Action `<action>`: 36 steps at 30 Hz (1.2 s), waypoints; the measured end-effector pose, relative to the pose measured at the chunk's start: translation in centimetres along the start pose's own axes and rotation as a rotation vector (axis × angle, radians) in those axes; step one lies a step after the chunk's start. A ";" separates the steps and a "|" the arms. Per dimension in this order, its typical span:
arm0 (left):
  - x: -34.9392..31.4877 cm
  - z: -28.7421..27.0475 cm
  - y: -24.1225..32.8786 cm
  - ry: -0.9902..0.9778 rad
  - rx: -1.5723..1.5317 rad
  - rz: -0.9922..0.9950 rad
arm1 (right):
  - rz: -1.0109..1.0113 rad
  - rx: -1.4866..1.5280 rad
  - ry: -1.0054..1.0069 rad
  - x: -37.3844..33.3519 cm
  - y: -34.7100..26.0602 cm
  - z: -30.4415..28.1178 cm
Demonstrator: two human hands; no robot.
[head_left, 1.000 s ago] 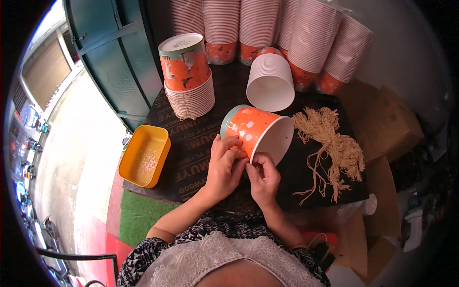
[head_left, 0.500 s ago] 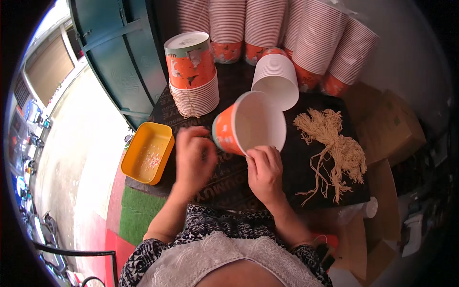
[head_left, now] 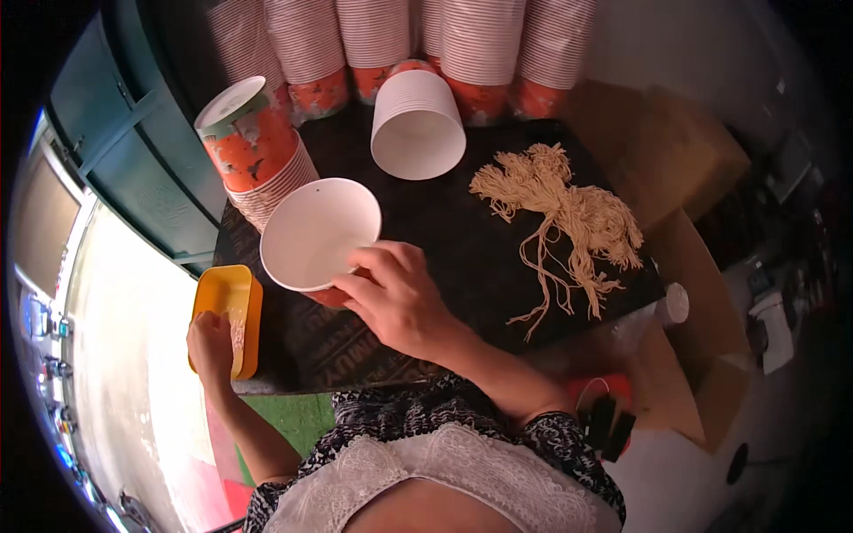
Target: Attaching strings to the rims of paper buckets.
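Observation:
My right hand grips the near rim of a white-lined paper bucket with an orange outside, fingers closed on its edge. The bucket tilts so its open mouth shows, and a small dark spot sits near its far rim. Over the left side of a yellow plastic box is my left hand, its fingers curled together. Whatever they may hold is hidden. Small pale and pinkish bits lie in the box. Behind the held bucket stands an upside-down stack of orange buckets, with string about the rims.
Tall wrapped stacks of paper buckets line the table's back. Another nested stack lies on its side, mouth toward me. A bundle of beige cords rests at right on the dark table. Cardboard boxes stand beyond the right edge.
The held bucket has moved left, nearer the stack and yellow box. My left hand has gone from beside the bucket to the box. The whole view has shifted.

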State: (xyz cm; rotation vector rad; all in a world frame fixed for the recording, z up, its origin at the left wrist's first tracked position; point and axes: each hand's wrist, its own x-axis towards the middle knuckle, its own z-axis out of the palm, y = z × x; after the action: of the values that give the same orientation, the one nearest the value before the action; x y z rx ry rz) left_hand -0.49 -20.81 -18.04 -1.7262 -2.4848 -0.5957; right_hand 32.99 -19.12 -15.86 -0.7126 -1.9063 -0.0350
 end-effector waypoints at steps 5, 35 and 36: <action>-0.8 -0.4 1.6 0.314 -0.321 0.258 | 0.220 -0.142 -0.073 -5.0 2.6 -6.5; -9.1 0.5 15.6 -0.617 -1.136 0.364 | 1.060 1.263 0.200 -7.1 2.1 -5.3; -9.2 1.4 15.4 -0.665 -1.132 0.346 | 1.056 1.354 0.227 -6.6 1.5 -4.4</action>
State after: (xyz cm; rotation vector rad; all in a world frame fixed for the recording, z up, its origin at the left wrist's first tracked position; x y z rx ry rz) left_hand 17.20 -23.87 -17.48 -3.0432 -2.1207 -1.8829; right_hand 39.17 -22.35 -19.90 -0.5760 -0.7739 1.5719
